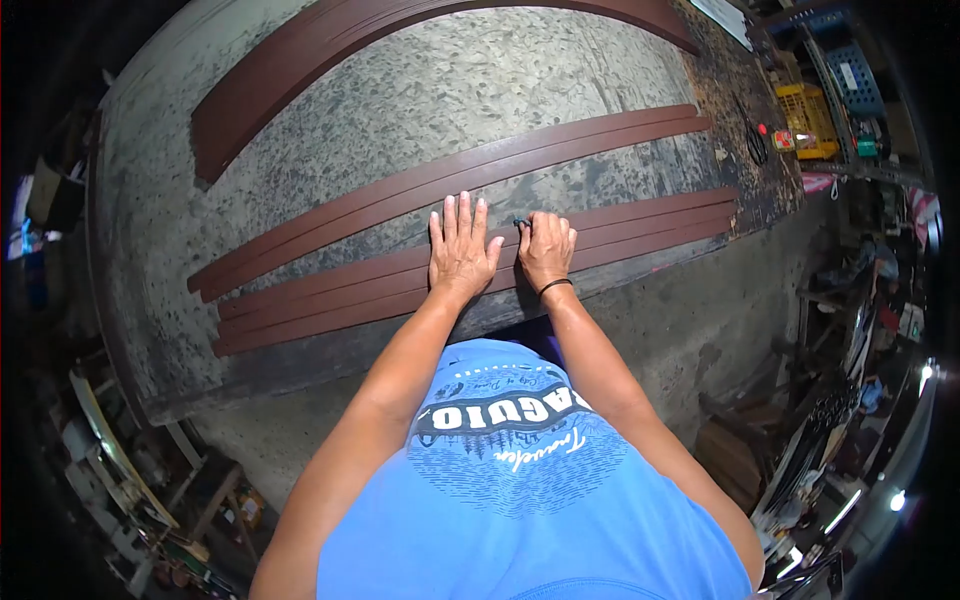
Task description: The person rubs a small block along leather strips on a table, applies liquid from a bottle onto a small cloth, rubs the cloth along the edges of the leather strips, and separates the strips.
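Observation:
Side by side near the table's front edge lie several long brown strips (340, 301). My left hand (463, 250) rests flat on them, fingers stretched and slightly spread, its fingertips reaching toward a second group of brown strips (430, 183) farther back. Just to its right, my right hand (548, 248) is curled closed over the front strips. A small dark object (520, 222) pokes out at its thumb and fingertips; its kind is too small to make out. A dark band circles the right wrist.
A wide brown board (270, 85) lies along the back of the worn, speckled table (480, 80). At the table's right end are dark-handled scissors (755, 145) and a yellow basket (808, 118). A blue perforated bin (853, 78) stands beyond.

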`<state>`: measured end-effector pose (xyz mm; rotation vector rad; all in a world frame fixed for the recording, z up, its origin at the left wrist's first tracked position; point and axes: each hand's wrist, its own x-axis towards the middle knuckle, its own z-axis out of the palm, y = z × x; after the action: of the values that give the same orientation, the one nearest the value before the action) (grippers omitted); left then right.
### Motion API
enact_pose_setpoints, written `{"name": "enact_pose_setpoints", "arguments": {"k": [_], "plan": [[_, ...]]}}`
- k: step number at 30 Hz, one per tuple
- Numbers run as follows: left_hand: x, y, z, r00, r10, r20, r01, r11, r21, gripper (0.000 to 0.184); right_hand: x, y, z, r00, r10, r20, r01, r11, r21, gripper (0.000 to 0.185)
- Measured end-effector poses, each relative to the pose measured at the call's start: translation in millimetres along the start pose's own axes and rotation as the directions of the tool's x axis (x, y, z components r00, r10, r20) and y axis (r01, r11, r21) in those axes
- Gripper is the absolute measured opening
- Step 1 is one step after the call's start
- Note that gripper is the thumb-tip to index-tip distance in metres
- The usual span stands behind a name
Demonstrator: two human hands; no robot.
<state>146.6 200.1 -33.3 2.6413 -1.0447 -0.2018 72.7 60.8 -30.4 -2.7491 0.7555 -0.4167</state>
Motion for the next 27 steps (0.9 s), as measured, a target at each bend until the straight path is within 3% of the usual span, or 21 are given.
{"name": "enact_pose_setpoints", "arguments": {"k": [6, 13, 16, 19, 21, 25, 27], "plan": [[-1.5, -4.8, 6.0, 0.998, 0.056, 0.008, -0.056, 0.998, -0.015, 0.074, 2.7, -13.8, 10.2, 0.991, 0.124, -0.052, -0.128, 0.988, -0.087, 0.016], [-1.3, -5.1, 4.6, 0.997, 0.055, 0.055, -0.053, 0.998, -0.027, 0.074, 6.1, -15.7, 10.5, 0.988, 0.153, -0.036, -0.156, 0.979, -0.133, 0.014], [-1.1, -5.1, 3.8, 0.998, 0.05, 0.041, -0.049, 0.998, -0.026, 0.075, 10.4, 2.3, 3.7, 0.943, 0.334, -0.008, -0.326, 0.925, 0.193, 0.016], [-1.3, -4.0, 3.9, 0.998, 0.053, 0.023, -0.052, 0.998, -0.034, 0.075, 0.6, 7.8, -4.1, 0.945, 0.327, 0.015, -0.321, 0.917, 0.235, 0.014], [-0.6, -3.8, 3.0, 0.998, 0.055, 0.012, -0.055, 0.998, -0.017, 0.075, -6.0, 2.6, -6.4, 0.986, 0.166, 0.024, -0.168, 0.974, 0.15, 0.014], [-0.9, -3.7, 3.1, 0.998, 0.051, 0.034, -0.052, 0.999, 0.013, 0.075, -3.8, -5.4, -0.1, 1.0, 0.016, -0.022, -0.017, 0.999, -0.035, 0.015], [-1.2, -4.1, 4.8, 0.998, 0.058, 0.008, -0.058, 0.998, 0.001, 0.075, -6.3, -8.2, 3.5, 0.999, 0.024, -0.027, -0.026, 0.997, -0.067, 0.015]]}}
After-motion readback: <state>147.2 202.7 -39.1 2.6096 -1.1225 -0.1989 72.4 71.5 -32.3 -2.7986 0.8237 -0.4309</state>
